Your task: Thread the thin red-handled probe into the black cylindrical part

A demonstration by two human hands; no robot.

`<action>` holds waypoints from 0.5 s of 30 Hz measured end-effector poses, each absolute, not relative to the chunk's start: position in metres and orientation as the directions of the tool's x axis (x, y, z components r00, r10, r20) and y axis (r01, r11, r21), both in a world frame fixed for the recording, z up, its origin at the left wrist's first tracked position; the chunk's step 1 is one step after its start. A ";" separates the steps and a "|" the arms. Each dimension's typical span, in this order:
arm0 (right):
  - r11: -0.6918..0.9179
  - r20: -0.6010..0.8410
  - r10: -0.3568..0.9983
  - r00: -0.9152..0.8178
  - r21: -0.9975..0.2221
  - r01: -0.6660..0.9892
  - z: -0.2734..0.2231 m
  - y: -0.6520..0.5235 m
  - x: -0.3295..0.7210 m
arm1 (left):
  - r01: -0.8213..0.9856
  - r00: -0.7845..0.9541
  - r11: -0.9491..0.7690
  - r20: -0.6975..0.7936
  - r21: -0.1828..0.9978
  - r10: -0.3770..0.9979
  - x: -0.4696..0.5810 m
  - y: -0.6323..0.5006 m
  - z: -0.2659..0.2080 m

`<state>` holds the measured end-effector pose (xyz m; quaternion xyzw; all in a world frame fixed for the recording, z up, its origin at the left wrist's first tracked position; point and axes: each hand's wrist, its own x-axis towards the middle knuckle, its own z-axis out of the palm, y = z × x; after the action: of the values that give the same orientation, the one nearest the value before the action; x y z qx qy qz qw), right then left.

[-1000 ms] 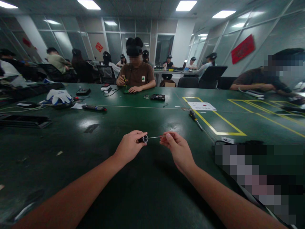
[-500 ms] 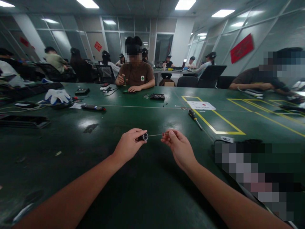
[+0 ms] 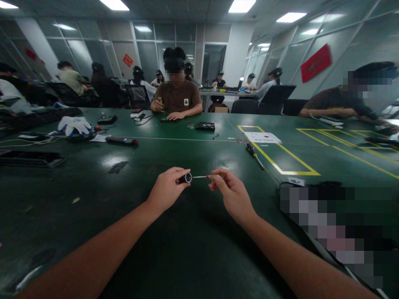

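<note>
My left hand (image 3: 168, 185) is closed round a short black cylinder (image 3: 187, 178) with a pale ring at its open end, which faces right. In my right hand (image 3: 230, 189) is a small screwdriver (image 3: 208, 177) with a clear and red handle, pinched between thumb and fingers. Its thin metal shaft points left, and the tip meets the cylinder's open end; whether it sits inside I cannot tell. Both hands are raised over the green table (image 3: 174, 257). Most of the cylinder is hidden by my left fingers.
A larger screwdriver (image 3: 254, 156) lies right of centre, beside a yellow tape outline and a paper sheet (image 3: 263, 137). To the left are a pen-shaped tool (image 3: 121, 141), white gloves (image 3: 74, 125) and a black tray (image 3: 31, 158). A co-worker (image 3: 177, 95) sits opposite.
My right hand has shifted slightly left with the screwdriver, and its red collar now shows more plainly. The cylinder has turned a little, its open end lying slightly further left.
</note>
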<state>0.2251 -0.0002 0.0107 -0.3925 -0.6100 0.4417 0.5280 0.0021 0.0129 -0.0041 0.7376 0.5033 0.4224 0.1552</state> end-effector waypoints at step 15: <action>0.183 0.192 0.981 -0.029 -0.965 -0.188 -0.002 0.005 0.224 | 0.614 0.171 -0.444 0.440 0.652 0.882 0.006 0.011 -0.005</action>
<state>0.2241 0.0051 -0.0021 -0.3902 -0.5084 0.5062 0.5771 0.0056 0.0110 -0.0052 0.7470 0.5007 0.4050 0.1651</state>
